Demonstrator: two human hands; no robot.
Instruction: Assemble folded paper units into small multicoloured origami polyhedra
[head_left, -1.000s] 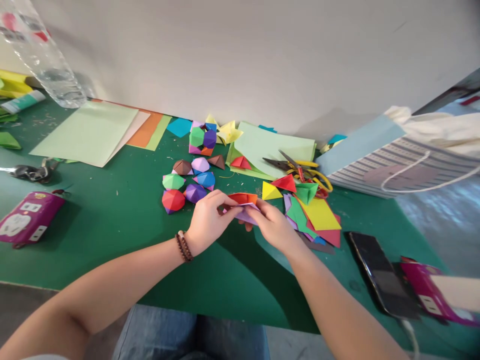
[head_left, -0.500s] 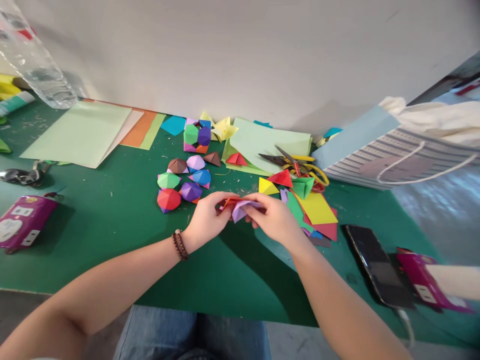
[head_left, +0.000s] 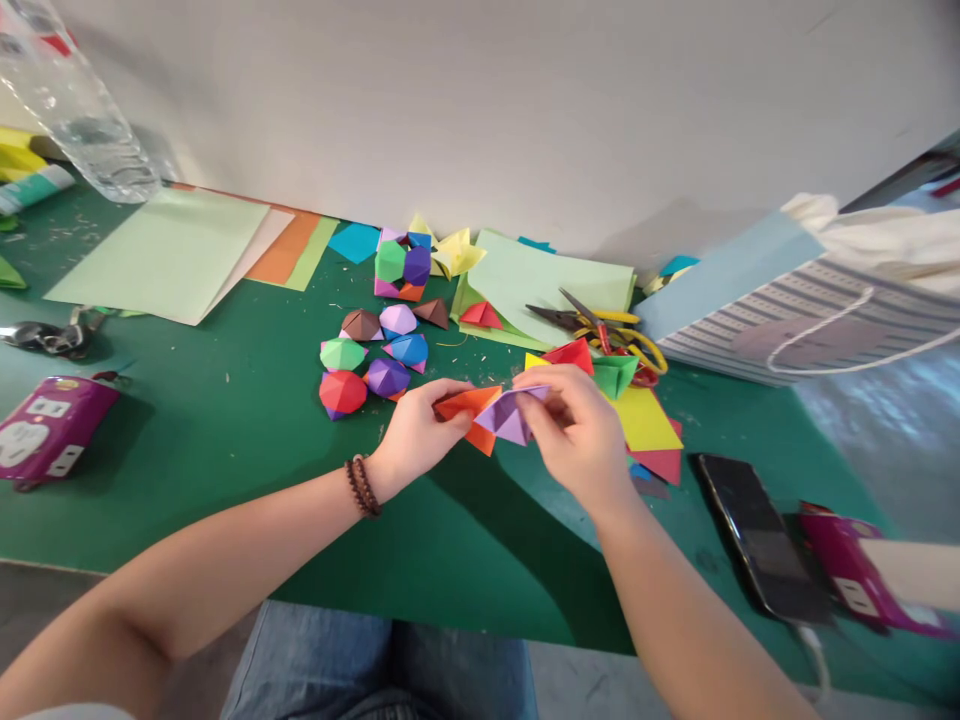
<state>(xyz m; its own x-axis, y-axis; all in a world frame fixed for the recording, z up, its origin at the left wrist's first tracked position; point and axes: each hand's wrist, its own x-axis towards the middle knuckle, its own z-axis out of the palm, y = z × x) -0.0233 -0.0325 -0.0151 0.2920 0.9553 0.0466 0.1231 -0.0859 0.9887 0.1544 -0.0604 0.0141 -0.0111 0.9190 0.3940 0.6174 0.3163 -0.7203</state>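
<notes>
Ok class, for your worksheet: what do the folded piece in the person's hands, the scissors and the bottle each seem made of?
The folded piece looks like thin matte paper: sharp creases, flat orange and lilac faces. The scissors seem to have dark metal blades and yellow plastic handles, judging by their sheen, though the look leaves that open. The bottle looks like thin clear plastic: see-through, with crinkled highlights.

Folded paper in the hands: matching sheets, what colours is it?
The folded paper is orange and lilac; head view.
</notes>
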